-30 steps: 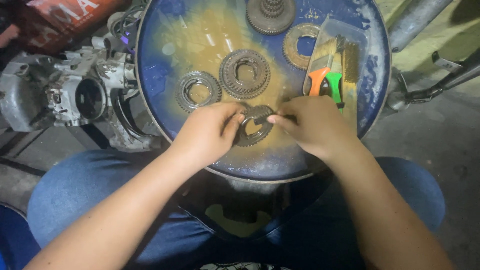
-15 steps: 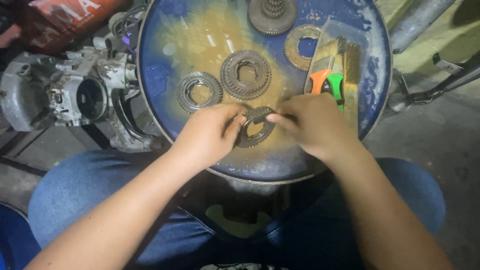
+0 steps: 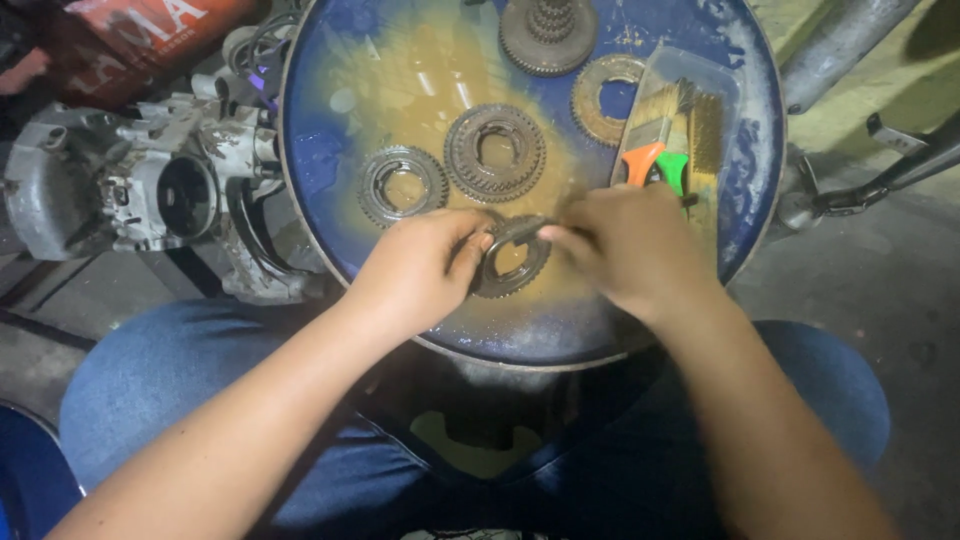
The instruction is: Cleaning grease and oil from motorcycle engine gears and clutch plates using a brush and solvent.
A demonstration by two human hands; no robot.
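The person sits over a round blue metal drum lid [image 3: 330, 170], stained yellow-brown with grime, and works on a dark toothed steel gear ring [image 3: 512, 262] lying near the lid's front edge; the left hand [image 3: 420, 268] pinches the ring's left rim between thumb and fingers, closed on it; the right hand [image 3: 625, 240] is closed at the ring's upper right edge, and whether it grips the ring itself or a small tool against it cannot be told. Behind the ring lie two more grey gear rings, a smaller one [image 3: 403, 184] and a larger one [image 3: 495, 152] side by side, with a stacked cluster gear [image 3: 548, 32] and a brassy ring [image 3: 610, 95] further back; a wire brush with orange and green handle [image 3: 668, 135] rests just beside the right hand; a grey engine casing [image 3: 140, 190] sits off the lid to the left. The step in hand looks like cleaning or inspecting the held ring; continuing would call for steadying it with the left hand.
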